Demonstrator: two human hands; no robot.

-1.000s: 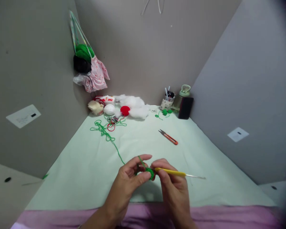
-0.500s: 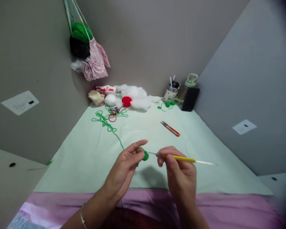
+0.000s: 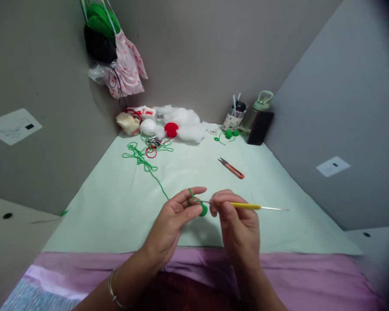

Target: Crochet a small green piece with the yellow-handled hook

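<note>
Between the thumb and fingers of my left hand (image 3: 178, 216) is a small round green crochet piece (image 3: 203, 210). Green yarn (image 3: 158, 180) runs from a loose tangle on the table up to this hand and loops over its raised index finger. My right hand (image 3: 238, 220) grips the yellow handle of a crochet hook (image 3: 246, 206), pen-like, with thumb and fingers closed. The hook's thin metal tip points left and meets the yarn at the top edge of the green piece. Its other metal end sticks out to the right.
Orange thread snips (image 3: 231, 168) lie beyond my right hand. Along the back stand white stuffing (image 3: 181, 121), a red yarn ball (image 3: 171, 129), a white ball (image 3: 148, 127), small green pieces (image 3: 228, 134), a pen cup (image 3: 232, 120), a bottle (image 3: 251, 116) and a dark phone (image 3: 261, 128). Bags (image 3: 126, 65) hang at left.
My right hand has moved left, bringing the hook's tip from beside the green piece to the yarn at its top. The whole view has shifted slightly.
</note>
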